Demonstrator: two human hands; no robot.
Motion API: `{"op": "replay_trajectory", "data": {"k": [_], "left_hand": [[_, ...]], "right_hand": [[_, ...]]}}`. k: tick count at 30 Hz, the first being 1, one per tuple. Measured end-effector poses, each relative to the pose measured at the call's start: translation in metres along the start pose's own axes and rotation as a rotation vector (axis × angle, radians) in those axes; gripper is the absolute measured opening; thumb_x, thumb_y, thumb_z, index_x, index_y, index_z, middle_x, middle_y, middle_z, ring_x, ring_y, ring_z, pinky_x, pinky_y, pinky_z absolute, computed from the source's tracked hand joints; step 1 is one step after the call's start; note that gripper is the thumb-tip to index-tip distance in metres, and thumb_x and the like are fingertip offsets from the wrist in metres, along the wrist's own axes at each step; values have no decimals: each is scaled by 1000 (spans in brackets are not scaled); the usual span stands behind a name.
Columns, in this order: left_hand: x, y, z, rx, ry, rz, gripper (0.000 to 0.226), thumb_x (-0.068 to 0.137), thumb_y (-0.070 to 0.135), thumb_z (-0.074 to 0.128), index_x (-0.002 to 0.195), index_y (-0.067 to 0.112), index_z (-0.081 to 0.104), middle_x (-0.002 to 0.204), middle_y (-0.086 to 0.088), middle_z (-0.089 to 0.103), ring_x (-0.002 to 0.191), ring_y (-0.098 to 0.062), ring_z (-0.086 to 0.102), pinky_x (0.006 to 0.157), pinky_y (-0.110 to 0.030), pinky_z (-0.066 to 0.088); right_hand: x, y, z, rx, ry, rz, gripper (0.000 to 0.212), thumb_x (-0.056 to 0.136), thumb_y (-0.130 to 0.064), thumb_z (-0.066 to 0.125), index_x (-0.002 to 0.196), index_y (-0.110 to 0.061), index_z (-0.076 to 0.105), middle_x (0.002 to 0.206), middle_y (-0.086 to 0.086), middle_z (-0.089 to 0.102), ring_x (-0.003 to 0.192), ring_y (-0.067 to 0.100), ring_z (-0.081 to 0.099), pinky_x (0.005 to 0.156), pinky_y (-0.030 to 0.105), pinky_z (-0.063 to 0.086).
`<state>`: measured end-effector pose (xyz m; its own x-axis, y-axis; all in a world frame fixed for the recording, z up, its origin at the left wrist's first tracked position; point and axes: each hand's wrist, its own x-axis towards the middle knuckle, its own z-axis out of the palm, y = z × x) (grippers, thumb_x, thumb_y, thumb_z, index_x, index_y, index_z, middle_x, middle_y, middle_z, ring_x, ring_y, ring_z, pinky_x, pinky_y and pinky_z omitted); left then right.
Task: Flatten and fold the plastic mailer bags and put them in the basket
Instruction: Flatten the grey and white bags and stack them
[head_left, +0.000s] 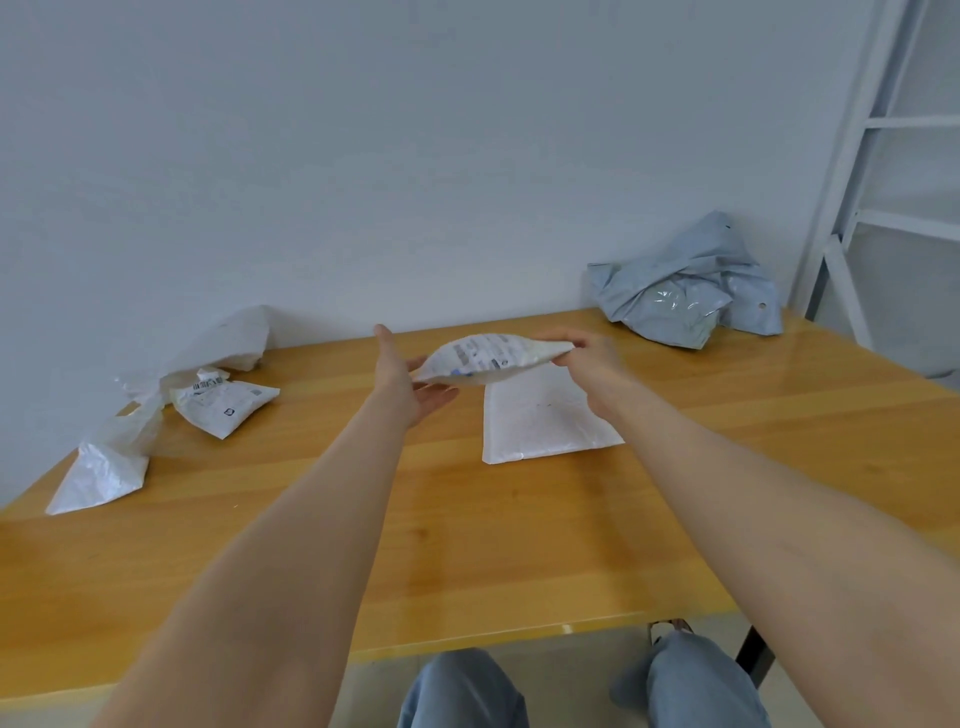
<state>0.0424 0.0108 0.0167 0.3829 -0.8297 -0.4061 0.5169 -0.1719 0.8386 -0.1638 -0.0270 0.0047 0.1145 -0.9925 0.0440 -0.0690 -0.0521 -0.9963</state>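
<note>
A small white mailer bag (485, 358) with a printed label is held in the air above the wooden table (467, 545). My right hand (587, 358) pinches its right end. My left hand (410, 384) is under its left end, fingers straight and palm up, touching the bag. Below it a flat white padded mailer (540, 421) lies on the table. A small labelled white mailer (223, 400) and crumpled white bags (104, 467) lie at the left. Crumpled grey mailer bags (691, 280) sit at the back right. No basket is in view.
A white wall stands right behind the table. A white metal shelf frame (852, 208) stands at the right. My knees in blue jeans (696, 675) show below the table's near edge.
</note>
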Motion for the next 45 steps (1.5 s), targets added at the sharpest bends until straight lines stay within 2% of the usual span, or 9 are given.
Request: {"op": "replay_trajectory", "data": {"k": [6,11,14,20,24,29,35,40,45], "left_hand": [[1,-10,-1,75,12,89,48,87,-3,64,131,7,49,116,-18,59,84,-25,64,65,-34,57],[13,-11,-1,-51,251,327,56,87,-8,56,135,21,46,135,-13,49,87,-25,61,63,-27,56],[14,-17,0,9,226,339,58,87,-9,54,133,26,50,130,-10,52,83,-21,63,65,-27,57],[16,-30,0,65,175,305,58,84,-7,52,129,28,57,122,-4,55,87,-21,66,76,-35,58],[19,-36,0,84,102,304,44,87,3,62,126,24,60,115,-3,62,81,-16,66,71,-31,58],[17,-36,0,179,-102,272,28,85,11,70,110,20,62,108,-6,69,82,-19,68,80,-39,57],[18,-34,2,483,-145,254,43,85,24,70,124,15,55,112,-8,66,88,-22,65,74,-34,53],[27,-41,1,602,-14,354,23,89,40,64,84,17,65,91,-8,70,83,-26,65,81,-40,54],[36,-46,-6,718,220,520,39,92,41,56,113,9,62,102,-8,68,88,-26,65,79,-37,53]], "right_hand": [[9,22,9,-510,3,-79,50,89,-12,61,137,-20,46,141,10,38,124,25,45,93,29,42],[-9,25,21,-1123,-141,-203,39,75,-60,67,102,-34,56,120,-5,52,116,21,46,93,36,40],[-14,37,23,-1293,-404,-228,41,76,-59,64,113,-42,61,127,-4,48,118,22,39,93,37,34],[8,46,-6,-1351,-251,-74,35,99,-36,44,133,-34,55,139,2,46,127,25,41,100,38,37],[20,44,-14,-925,11,-15,37,103,-23,34,134,-17,54,138,7,52,123,26,49,94,35,42],[23,21,-1,-116,69,271,88,84,-63,55,148,-8,30,149,7,38,132,28,41,104,41,40],[23,32,6,33,149,208,12,83,-23,71,81,-16,61,102,12,70,94,28,67,89,44,54],[14,29,17,-17,150,123,21,89,-27,62,71,-17,57,82,6,65,81,24,63,75,37,54],[11,33,28,-211,244,102,24,92,-33,52,74,-16,50,72,-2,52,70,20,50,62,29,39]]}}
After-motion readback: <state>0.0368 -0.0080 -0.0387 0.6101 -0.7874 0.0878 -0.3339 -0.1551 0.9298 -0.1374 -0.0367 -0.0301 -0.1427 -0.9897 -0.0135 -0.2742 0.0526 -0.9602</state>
